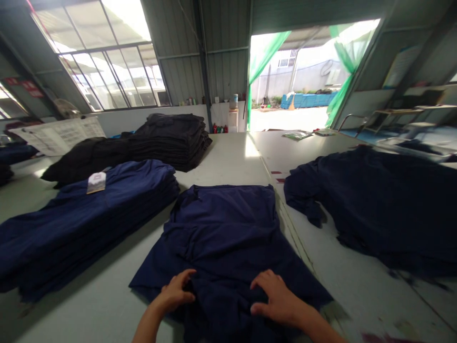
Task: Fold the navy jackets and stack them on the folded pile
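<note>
A navy-blue garment point(228, 243) lies spread on the table in front of me, its far edge straight and its near part bunched toward my body. At the left of the bunched cloth is my left hand point(174, 291), thumb and fingers curved and apart. My right hand point(273, 297) is over the garment's right side, also with thumb and fingers apart. Neither hand visibly pinches the cloth. The near end of the garment runs out of the bottom of the view.
Left of me lies a stack of folded blue garments point(107, 209) with a paper tag point(96, 183) on top. Behind it is a black garment stack point(171, 138). A loose dark-blue heap point(385, 205) covers the right side of the pale table point(228, 157). Green-curtained doorway point(296, 76) beyond.
</note>
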The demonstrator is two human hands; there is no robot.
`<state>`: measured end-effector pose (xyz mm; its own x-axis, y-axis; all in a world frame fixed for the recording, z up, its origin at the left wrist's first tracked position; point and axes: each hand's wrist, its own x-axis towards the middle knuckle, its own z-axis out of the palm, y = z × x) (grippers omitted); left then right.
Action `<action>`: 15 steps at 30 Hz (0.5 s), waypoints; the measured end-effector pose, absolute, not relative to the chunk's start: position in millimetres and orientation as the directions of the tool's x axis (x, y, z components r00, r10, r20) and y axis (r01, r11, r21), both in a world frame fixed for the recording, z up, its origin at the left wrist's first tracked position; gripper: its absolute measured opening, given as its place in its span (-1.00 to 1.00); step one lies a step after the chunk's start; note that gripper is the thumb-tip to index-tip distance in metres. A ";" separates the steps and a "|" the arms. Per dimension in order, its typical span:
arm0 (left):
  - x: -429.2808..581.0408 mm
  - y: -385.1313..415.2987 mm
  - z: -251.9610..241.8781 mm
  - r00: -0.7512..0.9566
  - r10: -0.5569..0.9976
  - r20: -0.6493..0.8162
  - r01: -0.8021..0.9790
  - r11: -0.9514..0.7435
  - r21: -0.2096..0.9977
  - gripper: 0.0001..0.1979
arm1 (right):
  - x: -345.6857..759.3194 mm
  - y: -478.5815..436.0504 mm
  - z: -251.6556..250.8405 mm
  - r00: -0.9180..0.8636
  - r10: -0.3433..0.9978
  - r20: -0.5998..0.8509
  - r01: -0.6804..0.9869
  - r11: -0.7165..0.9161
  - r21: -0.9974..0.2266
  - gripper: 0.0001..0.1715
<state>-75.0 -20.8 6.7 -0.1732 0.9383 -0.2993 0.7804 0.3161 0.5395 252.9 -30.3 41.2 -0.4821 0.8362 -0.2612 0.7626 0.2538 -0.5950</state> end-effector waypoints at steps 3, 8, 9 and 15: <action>-65.9 -24.4 14.9 -0.037 0.941 -0.336 0.734 0.254 0.630 -0.76 | 240.4 -38.4 37.8 -0.515 0.747 -0.420 0.785 0.214 -0.582 -0.56; -46.1 -15.3 41.6 -0.279 0.941 0.192 0.565 -0.001 0.825 -0.73 | 235.2 -13.0 43.6 -0.379 0.922 -0.072 0.799 0.287 -0.529 -0.73; -41.8 -11.5 44.4 -0.366 0.893 0.262 0.557 -0.016 0.830 -0.74 | 236.1 -3.3 48.3 -0.292 0.953 0.075 0.804 0.288 -0.520 -0.71; -12.7 5.6 20.8 -0.374 0.927 -0.017 0.598 0.255 0.759 -0.38 | 232.1 24.9 65.2 -0.092 0.954 0.285 0.871 0.216 -0.441 -0.77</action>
